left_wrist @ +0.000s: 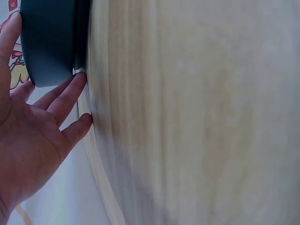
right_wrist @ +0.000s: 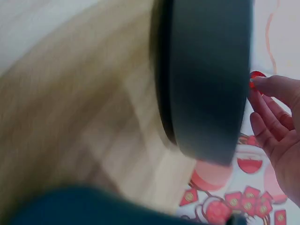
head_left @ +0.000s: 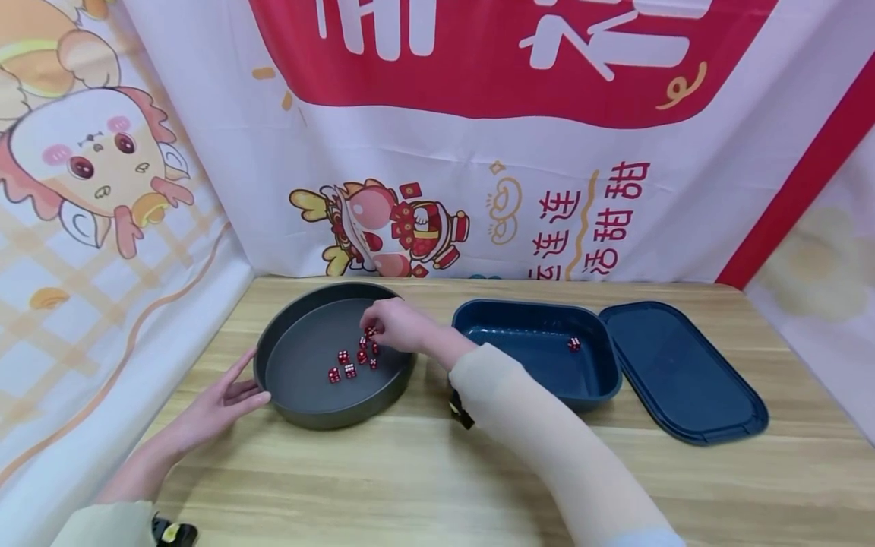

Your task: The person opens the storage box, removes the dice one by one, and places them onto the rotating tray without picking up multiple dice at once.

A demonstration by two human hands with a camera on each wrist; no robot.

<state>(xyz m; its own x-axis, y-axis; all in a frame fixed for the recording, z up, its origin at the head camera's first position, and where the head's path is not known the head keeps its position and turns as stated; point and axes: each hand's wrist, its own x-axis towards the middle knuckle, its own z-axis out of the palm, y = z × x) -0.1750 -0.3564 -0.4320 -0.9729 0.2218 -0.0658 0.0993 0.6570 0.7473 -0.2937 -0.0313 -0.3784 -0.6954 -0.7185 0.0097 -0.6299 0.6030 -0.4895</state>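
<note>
A round dark grey pan (head_left: 301,380) stands on the table with several red dice (head_left: 344,356) with white pips on its floor. My right hand (head_left: 395,323) reaches in over the pan's right side. In the right wrist view, its thumb and forefinger pinch a red die (right_wrist: 256,75). My left hand (head_left: 222,399), fingers extended, touches the outside of the pan at its left; the left wrist view shows the fingers spread against the dark wall. To the right is a dark blue rectangular box (head_left: 519,357), partly behind the right forearm, with a single red die (head_left: 574,344) inside.
A dark blue lid (head_left: 687,372) lies flat to the right of the box, close against it. Behind the wooden table (head_left: 383,486) hangs a printed red and white cloth (head_left: 424,152). Another patterned cloth (head_left: 102,266) borders the left side.
</note>
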